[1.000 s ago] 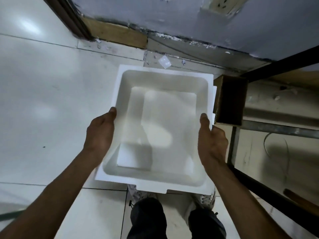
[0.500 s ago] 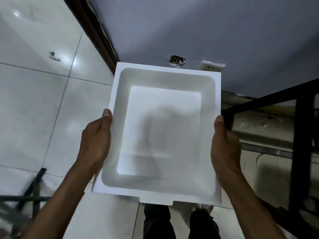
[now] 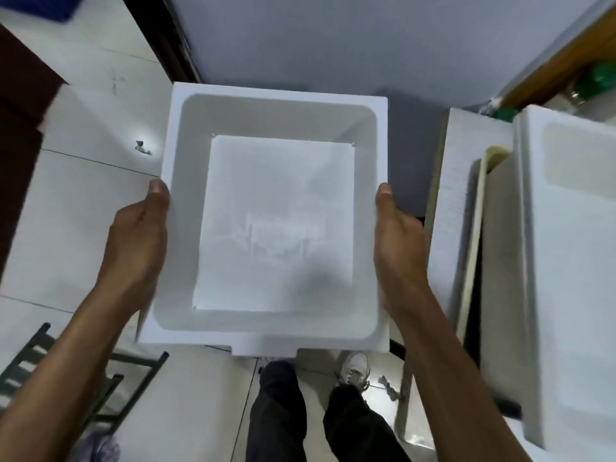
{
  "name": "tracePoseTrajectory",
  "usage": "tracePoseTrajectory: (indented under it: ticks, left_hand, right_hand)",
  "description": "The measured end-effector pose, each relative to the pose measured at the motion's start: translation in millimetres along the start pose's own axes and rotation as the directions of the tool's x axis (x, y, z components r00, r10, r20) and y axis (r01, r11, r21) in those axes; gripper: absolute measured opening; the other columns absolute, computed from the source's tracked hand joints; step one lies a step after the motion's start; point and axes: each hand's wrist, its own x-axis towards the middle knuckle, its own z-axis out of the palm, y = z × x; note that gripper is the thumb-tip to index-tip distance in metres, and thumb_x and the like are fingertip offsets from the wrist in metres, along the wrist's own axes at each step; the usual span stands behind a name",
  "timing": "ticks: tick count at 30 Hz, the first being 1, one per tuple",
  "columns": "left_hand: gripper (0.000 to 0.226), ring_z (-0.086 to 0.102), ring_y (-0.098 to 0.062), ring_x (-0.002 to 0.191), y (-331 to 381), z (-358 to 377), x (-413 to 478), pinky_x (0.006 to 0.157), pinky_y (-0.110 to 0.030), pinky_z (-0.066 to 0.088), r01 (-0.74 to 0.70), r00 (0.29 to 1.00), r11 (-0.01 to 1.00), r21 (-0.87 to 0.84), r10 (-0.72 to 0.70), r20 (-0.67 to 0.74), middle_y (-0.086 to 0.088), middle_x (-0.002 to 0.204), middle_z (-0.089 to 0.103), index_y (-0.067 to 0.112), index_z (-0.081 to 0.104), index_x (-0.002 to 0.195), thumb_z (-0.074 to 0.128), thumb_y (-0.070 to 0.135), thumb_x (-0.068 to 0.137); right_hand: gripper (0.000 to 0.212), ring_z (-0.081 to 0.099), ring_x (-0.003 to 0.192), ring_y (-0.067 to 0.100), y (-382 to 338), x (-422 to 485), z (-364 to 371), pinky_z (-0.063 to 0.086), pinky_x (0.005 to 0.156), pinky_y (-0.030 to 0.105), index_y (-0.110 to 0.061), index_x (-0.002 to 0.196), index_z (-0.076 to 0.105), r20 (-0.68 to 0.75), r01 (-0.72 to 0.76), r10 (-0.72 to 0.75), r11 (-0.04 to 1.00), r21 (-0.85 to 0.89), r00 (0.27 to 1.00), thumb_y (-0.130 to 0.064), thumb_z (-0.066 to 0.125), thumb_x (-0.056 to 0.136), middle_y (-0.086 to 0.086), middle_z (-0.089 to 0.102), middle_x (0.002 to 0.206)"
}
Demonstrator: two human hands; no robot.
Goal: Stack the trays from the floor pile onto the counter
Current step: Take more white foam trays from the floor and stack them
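I hold a white foam tray [image 3: 276, 225] level in front of me, hollow side up, high above the floor. My left hand [image 3: 138, 241] grips its left rim, thumb on top. On the opposite rim my right hand [image 3: 396, 241] does the same. To the right, on the counter [image 3: 448, 208], lies a white tray [image 3: 573, 261] on top of a cream-coloured one [image 3: 476, 228]. The held tray is apart from them, to their left. The floor pile is out of sight.
A grey wall [image 3: 316, 45] rises straight ahead. White floor tiles [image 3: 66, 211] spread to the left, with a dark metal rack [image 3: 83, 388] lying at lower left. My legs and a shoe [image 3: 355, 370] show below the tray. Green items [image 3: 596, 81] sit at upper right.
I have raised the tray from low near the floor up to counter height. The view has swung up and right, bringing the counter and its trays into sight.
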Motion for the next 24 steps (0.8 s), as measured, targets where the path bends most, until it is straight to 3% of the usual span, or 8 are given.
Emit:
tracePoseTrajectory:
  ticks: [4,10,12,15,17,19,21,24]
  left_hand:
    - [0.048,0.063,-0.015,0.072,52,-19,-27,0.065,-0.028,0.048,-0.068,0.997,0.994,-0.081,0.066,-0.026,0.003,0.081,0.066,0.025,0.062,0.078,0.035,0.056,0.101]
    - [0.045,0.067,-0.012,0.076,118,-38,-72,0.064,-0.027,0.049,-0.125,0.992,0.979,-0.16,0.125,-0.012,0.007,0.083,0.07,0.026,0.066,0.082,0.038,0.056,0.1]
    - [0.044,0.067,-0.011,0.076,139,-39,-89,0.065,-0.027,0.049,-0.145,0.989,0.975,-0.171,0.148,0.001,0.007,0.084,0.07,0.026,0.065,0.082,0.038,0.056,0.1]
    - [0.048,0.067,-0.019,0.075,163,-32,-117,0.072,-0.03,0.051,-0.194,0.979,0.966,-0.173,0.202,0.029,0.0,0.083,0.07,0.023,0.063,0.077,0.039,0.058,0.099]
    - [0.051,0.063,-0.024,0.076,174,-25,-128,0.075,-0.035,0.049,-0.243,0.966,0.955,-0.169,0.255,0.052,-0.011,0.085,0.067,0.02,0.062,0.079,0.04,0.063,0.095]
    - [0.049,0.05,-0.018,0.062,185,-11,-142,0.062,-0.028,0.039,-0.303,0.942,0.94,-0.157,0.32,0.096,-0.012,0.074,0.052,0.017,0.056,0.084,0.04,0.062,0.096]
    - [0.044,0.034,-0.014,0.053,198,9,-157,0.052,-0.026,0.025,-0.364,0.916,0.92,-0.144,0.382,0.125,-0.008,0.069,0.035,0.017,0.047,0.082,0.042,0.058,0.098]
    - [0.041,0.034,-0.015,0.063,213,41,-181,0.056,-0.03,0.023,-0.408,0.884,0.899,-0.158,0.432,0.177,-0.005,0.076,0.038,0.018,0.049,0.084,0.043,0.056,0.098]
  right_hand:
    - [0.057,0.069,0.09,0.031,-52,-16,-29,0.055,0.09,0.048,-0.009,0.086,0.067,0.042,0.014,-0.014,1.0,-0.004,0.999,-0.059,0.041,0.096,0.015,0.072,0.096]
    - [0.037,0.071,0.084,0.014,-117,-47,-90,0.057,0.075,0.029,-0.029,0.085,0.067,0.078,0.152,-0.155,0.988,0.038,0.985,-0.053,0.042,0.099,-0.007,0.073,0.089]
    - [0.038,0.071,0.075,0.008,-130,-57,-113,0.055,0.066,0.022,-0.027,0.081,0.068,0.07,0.201,-0.204,0.979,0.044,0.976,-0.051,0.044,0.099,-0.009,0.074,0.08]
    - [0.044,0.072,0.083,0.019,-143,-73,-150,0.059,0.076,0.037,-0.013,0.083,0.071,0.008,0.246,-0.247,0.966,0.075,0.969,-0.048,0.048,0.098,0.005,0.076,0.088]
    - [0.04,0.072,0.07,0.009,-146,-77,-173,0.058,0.068,0.025,-0.021,0.076,0.069,-0.017,0.259,-0.259,0.962,0.084,0.966,-0.047,0.048,0.099,-0.005,0.075,0.076]
    - [0.04,0.063,0.052,-0.001,-144,-77,-201,0.049,0.049,0.012,-0.025,0.068,0.061,-0.048,0.282,-0.279,0.955,0.096,0.959,-0.046,0.048,0.099,-0.015,0.066,0.055]
    - [0.049,0.052,0.049,0.006,-139,-77,-232,0.039,0.051,0.014,-0.014,0.062,0.051,-0.106,0.296,-0.286,0.951,0.088,0.952,-0.047,0.049,0.099,-0.009,0.052,0.051]
    - [0.062,0.048,0.063,0.029,-126,-74,-275,0.042,0.066,0.027,0.009,0.081,0.054,-0.186,0.283,-0.266,0.956,0.071,0.946,-0.051,0.05,0.096,0.018,0.051,0.072]
